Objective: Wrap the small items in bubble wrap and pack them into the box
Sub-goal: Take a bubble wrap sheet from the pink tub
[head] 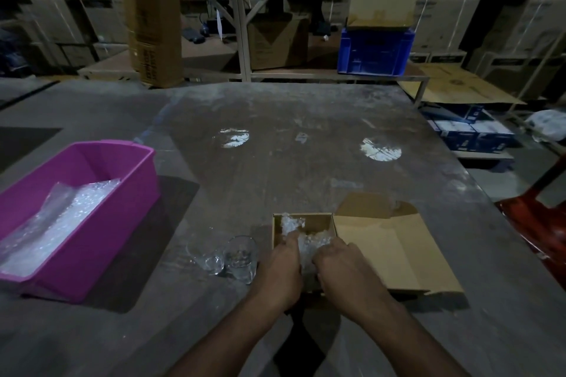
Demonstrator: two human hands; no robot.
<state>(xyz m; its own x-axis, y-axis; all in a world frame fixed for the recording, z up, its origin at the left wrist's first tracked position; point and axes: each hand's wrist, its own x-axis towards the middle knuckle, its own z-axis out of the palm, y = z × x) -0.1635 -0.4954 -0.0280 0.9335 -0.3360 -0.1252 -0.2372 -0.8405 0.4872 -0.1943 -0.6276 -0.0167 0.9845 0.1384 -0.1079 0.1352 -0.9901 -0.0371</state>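
Packing step: left hand (pixel 280 269) and right hand (pixel 343 266) press a bubble-wrapped bundle (pixel 301 239) into the box (pixel 318 220) on the desk (pixel 275 168), fingers curled on the wrap. Next, probably wrap the two bare glasses (pixel 226 257) beside the box.

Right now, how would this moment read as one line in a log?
step: packing | left hand and right hand: pressing bubble-wrapped bundle into cardboard box | unwrapped: two glasses | spare wrap: pink bin

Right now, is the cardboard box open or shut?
Open: the box has its lid lying flat to the right, bubble wrap showing inside.
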